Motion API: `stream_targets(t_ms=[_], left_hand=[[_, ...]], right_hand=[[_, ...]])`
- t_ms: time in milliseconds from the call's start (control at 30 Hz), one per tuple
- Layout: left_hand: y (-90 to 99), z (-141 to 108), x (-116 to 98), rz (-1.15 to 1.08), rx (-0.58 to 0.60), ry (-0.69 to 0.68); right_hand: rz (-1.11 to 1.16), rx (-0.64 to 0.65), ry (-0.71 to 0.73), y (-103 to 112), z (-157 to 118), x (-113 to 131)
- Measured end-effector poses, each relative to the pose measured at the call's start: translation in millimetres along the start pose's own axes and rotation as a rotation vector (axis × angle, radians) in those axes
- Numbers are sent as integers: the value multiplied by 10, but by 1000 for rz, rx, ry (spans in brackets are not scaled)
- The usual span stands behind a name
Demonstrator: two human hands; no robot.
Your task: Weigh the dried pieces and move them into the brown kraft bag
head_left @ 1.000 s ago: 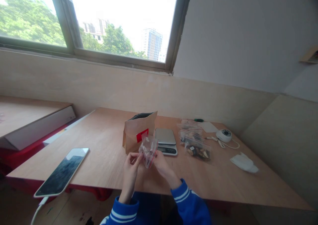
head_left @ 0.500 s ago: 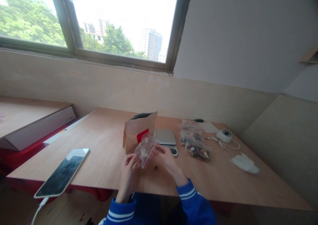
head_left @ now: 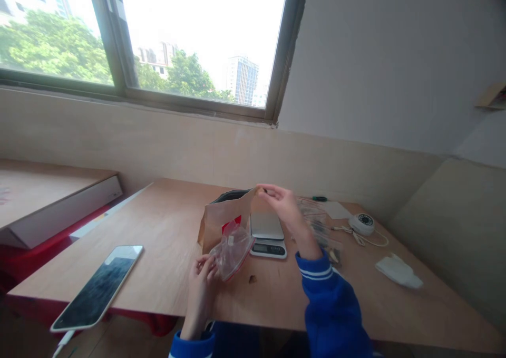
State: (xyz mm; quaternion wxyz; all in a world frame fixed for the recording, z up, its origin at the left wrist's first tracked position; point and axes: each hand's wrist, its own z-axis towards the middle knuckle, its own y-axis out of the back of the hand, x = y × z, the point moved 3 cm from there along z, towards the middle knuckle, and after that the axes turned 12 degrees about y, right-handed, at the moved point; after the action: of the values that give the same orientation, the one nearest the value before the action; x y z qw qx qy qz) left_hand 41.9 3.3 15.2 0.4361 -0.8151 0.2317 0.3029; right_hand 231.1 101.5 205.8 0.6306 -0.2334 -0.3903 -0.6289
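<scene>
Plastic bag (head_left: 232,250) between hands (head_left: 201,272): left low, right (head_left: 283,204) raised, seemingly at paper bag (head_left: 216,218).

The inside of the paper bag (head_left: 227,213) is mostly hidden, and its red label (head_left: 230,225) is partly covered by the clear bag (head_left: 233,250). A dark speck (head_left: 265,191) by the right hand (head_left: 286,205) is too small to be named. The little bags (head_left: 321,228) are partly blocked by the right arm. The window (head_left: 201,41) is cut off on top, the white cord (head_left: 65,341) below.

Table (head_left: 158,226), paper bag (head_left: 221,216), scale (head_left: 267,227), camera (head_left: 359,224)
</scene>
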Motion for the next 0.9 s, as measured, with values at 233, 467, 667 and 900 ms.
stream_targets(t_ms=[233,467,667,900], left_hand=[[38,45,9,-23,3,-3],[102,80,-13,45,-20,-27],[39,15,-37,39,-10,-16],[-77,-82,-87,105,41,-215]], right_hand=[[-345,94,383,-552,201,16],[-479,195,420,-623,-13,-136],[-354,138,383,-431,-165,-72],[-59,-127,-119,-281,-899,-623]])
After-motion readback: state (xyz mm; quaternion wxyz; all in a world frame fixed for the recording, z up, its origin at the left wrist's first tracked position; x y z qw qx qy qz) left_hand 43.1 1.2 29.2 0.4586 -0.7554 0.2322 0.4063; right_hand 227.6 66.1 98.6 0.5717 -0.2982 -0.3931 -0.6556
